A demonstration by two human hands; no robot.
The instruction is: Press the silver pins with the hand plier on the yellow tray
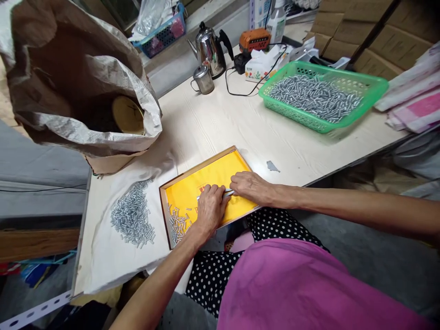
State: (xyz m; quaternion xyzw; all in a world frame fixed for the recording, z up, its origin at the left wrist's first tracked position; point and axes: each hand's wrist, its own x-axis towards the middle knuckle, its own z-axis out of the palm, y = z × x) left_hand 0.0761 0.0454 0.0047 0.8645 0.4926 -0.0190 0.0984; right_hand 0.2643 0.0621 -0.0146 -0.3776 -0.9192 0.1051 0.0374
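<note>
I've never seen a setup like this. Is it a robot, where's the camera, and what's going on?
There's no robot: these are a person's bare hands, seen by a camera worn on their head, looking forward and down. The right hand grips a thin pale piece; the left hand is right beside it. I can't tell what the piece is. Below lies a shallow yellow-floored tray with small silvery rods at its left end. On the table, a rod heap rests on white cloth; a green basket holds more. Farther back stands a steel kettle.

Yel tray [220, 170] (brn rim [197, 167]), grn basket [295, 116], blk/wht dotted trousers [213, 272].
</note>
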